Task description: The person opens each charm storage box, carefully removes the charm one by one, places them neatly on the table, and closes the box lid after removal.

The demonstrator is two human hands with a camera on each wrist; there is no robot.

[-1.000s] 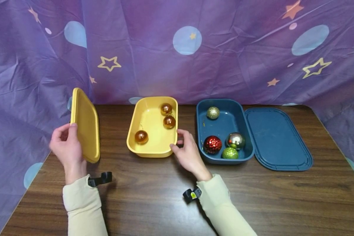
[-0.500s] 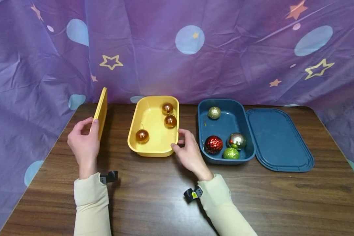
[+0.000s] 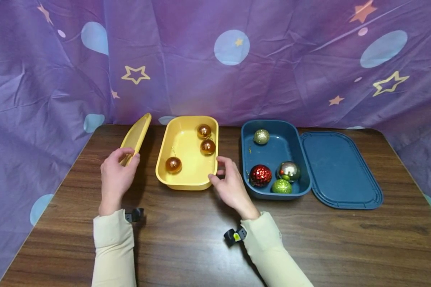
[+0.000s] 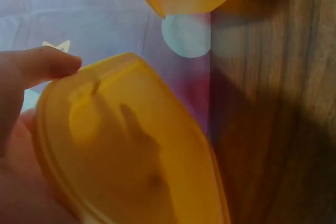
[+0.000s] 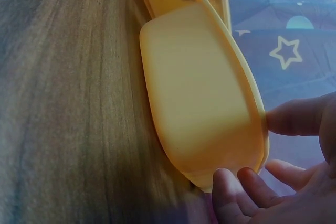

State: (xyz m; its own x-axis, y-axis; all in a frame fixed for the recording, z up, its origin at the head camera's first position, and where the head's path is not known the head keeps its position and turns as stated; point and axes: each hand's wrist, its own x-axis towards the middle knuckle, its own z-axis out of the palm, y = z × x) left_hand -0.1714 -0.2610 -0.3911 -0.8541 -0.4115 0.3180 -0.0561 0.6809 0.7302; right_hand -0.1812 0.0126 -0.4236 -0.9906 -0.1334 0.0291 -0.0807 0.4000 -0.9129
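Note:
My left hand (image 3: 118, 177) grips the near edge of a yellow lid (image 3: 139, 133), thumb on one side and fingers on the other. The lid is raised and tilted, left of the yellow container (image 3: 184, 186). In the left wrist view the lid's ridged underside (image 4: 121, 145) faces the camera. At the container's near right corner rests my right hand (image 3: 231, 185), its thumb and loosely bent fingers touching the outside. Inside lie three shiny amber baubles, one near the left wall (image 3: 173, 165) and two by the right wall, the nearer bauble (image 3: 208, 146) beside the other.
To the right stands an uncovered blue container (image 3: 271, 153) holding a red bauble (image 3: 260, 175), a silver bauble (image 3: 288, 171), a green glitter bauble (image 3: 281, 186) and a pale gold bauble (image 3: 261, 136). Its blue lid (image 3: 341, 169) lies flat beside it. A purple curtain (image 3: 186, 56) hangs behind the wooden table (image 3: 186, 235).
My left hand has carried the yellow lid rightward towards the yellow container, and the lid has turned from nearly upright to leaning over rightward. My right hand has stayed at the container's corner.

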